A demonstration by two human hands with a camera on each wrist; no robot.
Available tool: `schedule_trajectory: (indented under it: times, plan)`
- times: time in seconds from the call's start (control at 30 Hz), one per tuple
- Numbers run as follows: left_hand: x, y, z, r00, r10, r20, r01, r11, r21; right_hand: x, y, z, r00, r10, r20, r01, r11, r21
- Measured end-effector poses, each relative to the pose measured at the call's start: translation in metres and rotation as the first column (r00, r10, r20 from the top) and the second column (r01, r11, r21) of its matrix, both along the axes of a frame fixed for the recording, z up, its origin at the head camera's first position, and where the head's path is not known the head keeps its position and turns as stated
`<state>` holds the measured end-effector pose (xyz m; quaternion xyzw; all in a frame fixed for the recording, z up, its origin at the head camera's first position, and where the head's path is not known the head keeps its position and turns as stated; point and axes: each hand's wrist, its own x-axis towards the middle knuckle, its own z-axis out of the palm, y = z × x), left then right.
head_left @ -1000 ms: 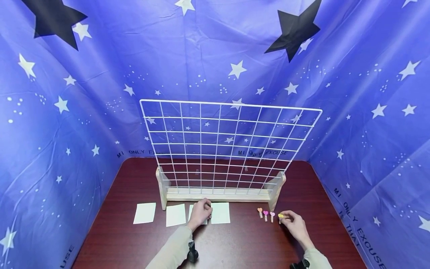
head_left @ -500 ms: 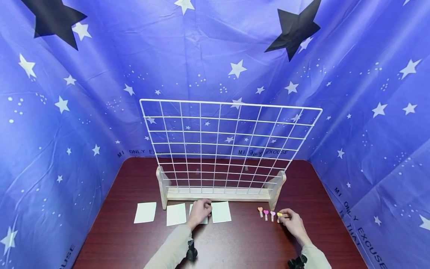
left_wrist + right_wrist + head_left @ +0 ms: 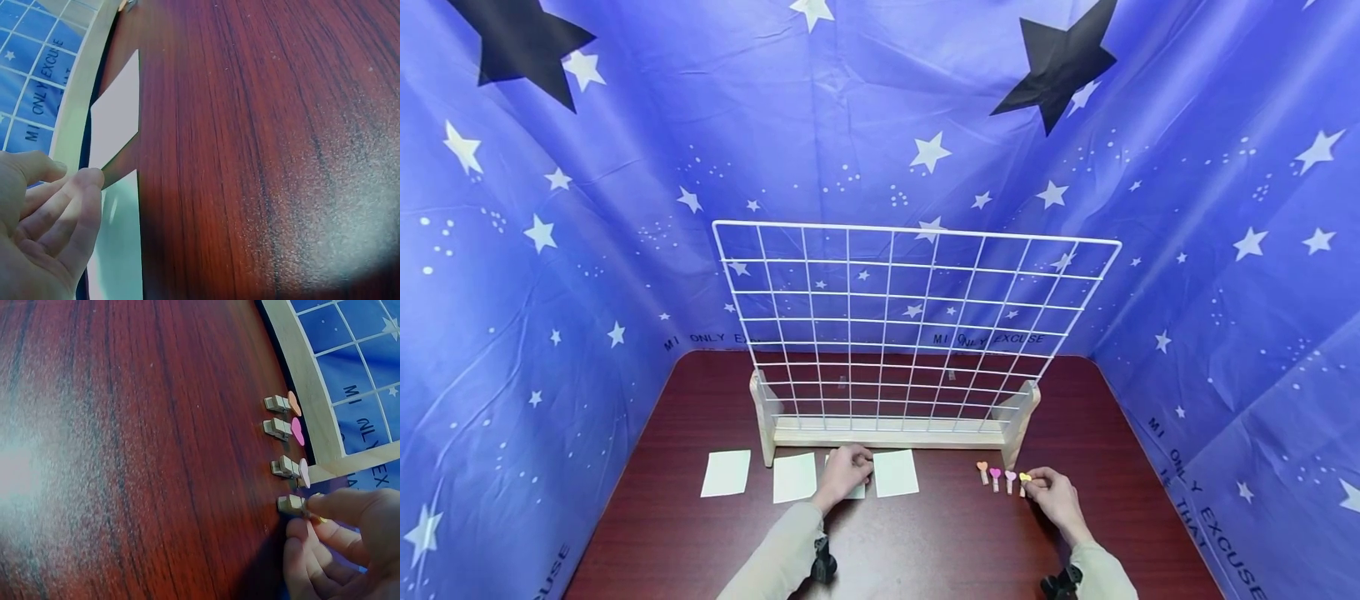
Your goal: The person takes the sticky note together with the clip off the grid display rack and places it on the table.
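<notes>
My right hand (image 3: 1056, 497) pinches a small wooden clothespin with a yellow heart (image 3: 1025, 479) between thumb and fingers, low at the table. Left of it, three more clothespins lie in a row, with a pale pink heart (image 3: 304, 472), a magenta heart (image 3: 298, 431) and an orange heart (image 3: 294, 403). My left hand (image 3: 844, 477) rests over a pale square sheet of paper (image 3: 119, 244), partly hiding it; the fingers are loosely bent, with the thumb apart from them. Just right of that hand lies another sheet (image 3: 896, 473), and two more sheets (image 3: 794, 478) lie to its left.
Behind the papers stands a white wire grid (image 3: 891, 320) on a wooden base (image 3: 887, 437) with side feet. The dark red-brown table (image 3: 925, 542) has blue star-patterned curtains (image 3: 880, 117) around its back and sides.
My right hand has shifted slightly left, bringing the yellow-heart clothespin closer to the pale pink one. The left hand stays over its sheet.
</notes>
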<state>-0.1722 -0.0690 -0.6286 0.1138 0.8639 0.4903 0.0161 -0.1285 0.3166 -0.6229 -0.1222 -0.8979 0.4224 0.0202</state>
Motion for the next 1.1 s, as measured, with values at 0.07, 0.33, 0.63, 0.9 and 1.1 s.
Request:
schedule_trajectory:
  times: [0.07, 0.33, 0.63, 0.9, 1.1]
  plan:
    - [0.001, -0.002, -0.001, 1.0, 0.004, -0.021, -0.003, 1.0, 0.018, 0.0, -0.001, 0.0, 1.0, -0.007, 0.0, 0.007, 1.0, 0.027]
    - [0.011, -0.013, -0.007, 1.0, 0.0, -0.012, 0.002, 0.987, 0.159, 0.0, 0.0, -0.002, 1.0, -0.024, 0.019, 0.023, 0.999, 0.04]
    - [0.023, -0.031, -0.007, 0.999, 0.04, 0.036, -0.047, 0.975, 0.219, -0.002, 0.005, 0.001, 1.0, -0.009, 0.03, 0.01, 1.0, -0.016]
    - [0.033, -0.059, -0.006, 0.996, 0.09, 0.004, -0.088, 0.971, 0.22, -0.002, 0.005, 0.002, 0.998, 0.049, 0.031, -0.049, 0.999, 0.01]
    - [0.038, -0.076, -0.005, 0.989, 0.134, 0.061, -0.145, 0.96, 0.241, -0.002, 0.005, 0.002, 0.997, 0.065, 0.029, -0.066, 0.997, 0.029]
